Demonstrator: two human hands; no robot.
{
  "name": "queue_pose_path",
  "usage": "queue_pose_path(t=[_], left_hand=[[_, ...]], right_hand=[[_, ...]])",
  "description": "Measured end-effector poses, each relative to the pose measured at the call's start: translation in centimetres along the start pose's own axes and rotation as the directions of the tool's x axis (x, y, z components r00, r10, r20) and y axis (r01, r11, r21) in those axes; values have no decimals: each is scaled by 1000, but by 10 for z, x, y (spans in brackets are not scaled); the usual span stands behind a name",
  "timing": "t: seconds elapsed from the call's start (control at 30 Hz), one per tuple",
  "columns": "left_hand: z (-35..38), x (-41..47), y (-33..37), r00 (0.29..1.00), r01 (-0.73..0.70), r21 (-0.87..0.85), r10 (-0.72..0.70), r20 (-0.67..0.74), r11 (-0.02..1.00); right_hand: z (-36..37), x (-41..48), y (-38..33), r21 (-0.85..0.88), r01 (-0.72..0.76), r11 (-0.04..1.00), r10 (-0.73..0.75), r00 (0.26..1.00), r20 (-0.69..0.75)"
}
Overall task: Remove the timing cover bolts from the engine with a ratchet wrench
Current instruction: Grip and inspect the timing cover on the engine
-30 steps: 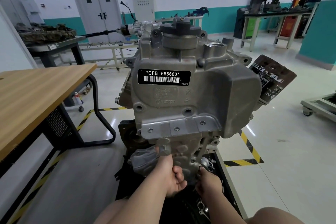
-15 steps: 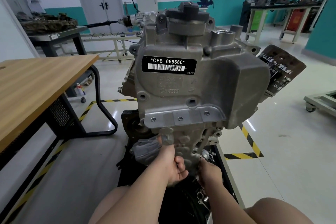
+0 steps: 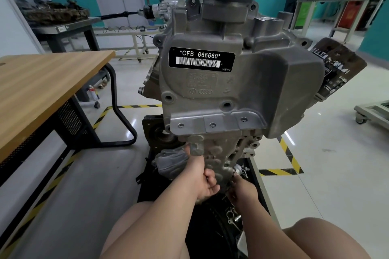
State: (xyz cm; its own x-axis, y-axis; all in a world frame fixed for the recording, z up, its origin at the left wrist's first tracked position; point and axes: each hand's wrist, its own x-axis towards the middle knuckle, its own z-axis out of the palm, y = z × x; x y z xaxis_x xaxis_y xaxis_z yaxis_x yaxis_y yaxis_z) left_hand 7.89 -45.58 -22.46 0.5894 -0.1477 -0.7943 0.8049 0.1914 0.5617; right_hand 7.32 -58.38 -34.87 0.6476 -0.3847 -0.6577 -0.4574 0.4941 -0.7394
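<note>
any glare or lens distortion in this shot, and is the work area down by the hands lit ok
Head view: wide-angle bending curves the wooden table edge and door frames; ceiling-light glare streaks the glossy floor; the engine label reads sharp; the left hand and right hand work in the engine's shadow, where any tool is hard to make out.

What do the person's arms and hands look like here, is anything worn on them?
Both forearms are bare, with no sleeves in view. The left hand and the right hand have no gloves. No watch, ring or bracelet is visible on them. The knees at the bottom are bare too.
</note>
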Motion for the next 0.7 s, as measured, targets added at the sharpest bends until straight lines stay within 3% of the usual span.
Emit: queue_pose_path(t=[0.27,0.4,0.5,0.7], left_hand=[[0,-1,0,1000,1,-5,-1,1,1000],[1,-1,0,1000,-3,-4,3,-3,1000],[2,-1,0,1000,2,-10,-2,-10,1000],[2,-1,0,1000,2,-13,-2,-21,1000]], right_hand=[[0,4,6,-82,98,992,-97,995,20],[-3,5,6,-294,233,927,-245,970,-3],[-2,5,5,-354,278,893,-299,954,-5],[2,1,8,-243,191,951,-216,973,-79]])
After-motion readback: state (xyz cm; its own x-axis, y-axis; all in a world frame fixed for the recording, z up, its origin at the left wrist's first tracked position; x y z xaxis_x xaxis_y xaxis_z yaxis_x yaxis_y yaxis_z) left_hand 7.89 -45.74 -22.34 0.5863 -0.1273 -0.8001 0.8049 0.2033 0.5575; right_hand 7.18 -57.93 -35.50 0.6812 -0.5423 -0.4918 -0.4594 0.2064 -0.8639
